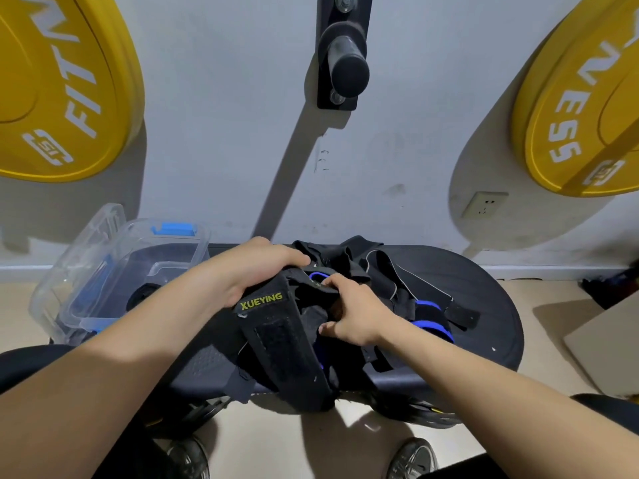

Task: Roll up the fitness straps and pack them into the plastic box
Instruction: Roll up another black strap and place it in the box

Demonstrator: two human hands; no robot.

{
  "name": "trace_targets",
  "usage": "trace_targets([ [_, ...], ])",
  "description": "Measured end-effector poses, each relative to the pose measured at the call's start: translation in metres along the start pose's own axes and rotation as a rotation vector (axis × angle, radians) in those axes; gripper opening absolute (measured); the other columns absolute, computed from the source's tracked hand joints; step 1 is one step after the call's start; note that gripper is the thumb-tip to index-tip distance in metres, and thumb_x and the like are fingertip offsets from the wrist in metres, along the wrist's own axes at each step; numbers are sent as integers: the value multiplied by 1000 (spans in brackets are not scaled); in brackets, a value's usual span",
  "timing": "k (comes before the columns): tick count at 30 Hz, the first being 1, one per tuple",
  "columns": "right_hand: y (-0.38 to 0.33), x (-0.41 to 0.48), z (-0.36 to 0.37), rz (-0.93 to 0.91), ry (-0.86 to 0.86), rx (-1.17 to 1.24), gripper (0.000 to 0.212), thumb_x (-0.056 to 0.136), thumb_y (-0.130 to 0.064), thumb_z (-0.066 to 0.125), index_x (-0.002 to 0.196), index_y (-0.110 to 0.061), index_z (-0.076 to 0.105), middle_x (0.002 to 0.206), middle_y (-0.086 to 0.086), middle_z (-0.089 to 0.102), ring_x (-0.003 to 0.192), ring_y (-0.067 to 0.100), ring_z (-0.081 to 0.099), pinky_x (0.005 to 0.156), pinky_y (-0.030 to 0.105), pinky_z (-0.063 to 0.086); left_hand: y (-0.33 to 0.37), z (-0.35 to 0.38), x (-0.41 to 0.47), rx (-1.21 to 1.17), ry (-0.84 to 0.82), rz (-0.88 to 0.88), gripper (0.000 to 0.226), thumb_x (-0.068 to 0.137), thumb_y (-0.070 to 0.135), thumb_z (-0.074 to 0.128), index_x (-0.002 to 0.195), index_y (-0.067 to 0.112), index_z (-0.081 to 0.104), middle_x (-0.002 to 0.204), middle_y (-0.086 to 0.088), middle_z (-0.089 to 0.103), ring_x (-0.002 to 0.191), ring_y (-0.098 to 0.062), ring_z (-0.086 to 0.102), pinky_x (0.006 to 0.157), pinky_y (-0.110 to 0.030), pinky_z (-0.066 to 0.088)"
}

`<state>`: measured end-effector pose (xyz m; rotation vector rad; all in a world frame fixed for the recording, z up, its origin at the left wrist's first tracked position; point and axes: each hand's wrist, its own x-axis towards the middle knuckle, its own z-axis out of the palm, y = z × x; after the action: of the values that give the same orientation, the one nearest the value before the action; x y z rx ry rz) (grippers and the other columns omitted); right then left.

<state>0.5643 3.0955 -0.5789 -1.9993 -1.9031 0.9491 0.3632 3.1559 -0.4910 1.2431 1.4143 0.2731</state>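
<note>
A pale wall with two yellow weight plates (62, 88) backs a dark round pad (491, 305). On the pad lie tangled straps (383, 271), black and blue. The left hand (242, 271) curls its fingers over the far end of a wide black strap (280, 347), whose long axis runs toward the viewer and hangs over the pad's near edge. The right hand (352, 312) pinches the tangled straps beside it. The clear plastic box (79, 305) stands open at left.

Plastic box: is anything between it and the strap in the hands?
Nothing visible does. The plastic box stands open left of the bench, its lid leaning at its left side. The left hand and right hand grip the black strap over the bench, beside the box.
</note>
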Motion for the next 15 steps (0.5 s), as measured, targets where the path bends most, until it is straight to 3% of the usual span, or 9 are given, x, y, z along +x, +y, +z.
trace_targets([
  [2, -8, 3, -15, 31, -56, 76, 39, 83, -34, 82, 120, -28, 71, 90, -8, 75, 91, 15, 73, 74, 21, 51, -2, -3, 1, 73, 20, 34, 63, 77, 47, 85, 127, 12, 68, 115, -11, 80, 103, -32, 78, 96, -48, 62],
  [4, -9, 6, -33, 81, -96, 164, 13, 91, -24, 68, 102, -20, 74, 74, 0, 80, 72, 18, 79, 71, 25, 58, 1, -7, 1, 85, 7, 69, 43, 81, 42, 85, 110, 11, 77, 103, -11, 83, 91, -30, 81, 87, -44, 64],
  [7, -2, 8, -54, 86, -42, -115, 15, 87, -24, 59, 87, -18, 73, 62, 7, 76, 52, 16, 75, 62, 27, 57, 8, -18, -3, 33, -57, 181, 40, 75, 37, 82, 93, 2, 80, 94, -13, 83, 79, -27, 79, 78, -35, 60],
  [9, 3, 7, -49, 100, -26, -324, 20, 87, -33, 64, 75, -17, 67, 63, 1, 73, 59, 20, 74, 62, 27, 54, 12, -22, -8, -53, -127, 288, 40, 75, 34, 81, 92, -2, 77, 90, -17, 79, 73, -25, 75, 69, -30, 58],
  [11, 6, 8, -39, 87, -8, -359, 27, 88, -39, 67, 72, -18, 62, 72, -2, 67, 75, 28, 68, 60, 29, 45, 14, -20, -15, -118, -184, 379, 29, 73, 32, 82, 89, 7, 78, 84, -17, 75, 67, -23, 72, 60, -25, 58],
  [15, 14, 11, -43, 67, -9, -427, 17, 98, -40, 63, 100, -26, 72, 98, 4, 67, 97, 34, 67, 75, 35, 47, 19, -14, -22, -280, -133, 494, 13, 74, 28, 79, 67, 19, 73, 66, -6, 68, 54, -16, 65, 50, -22, 52],
])
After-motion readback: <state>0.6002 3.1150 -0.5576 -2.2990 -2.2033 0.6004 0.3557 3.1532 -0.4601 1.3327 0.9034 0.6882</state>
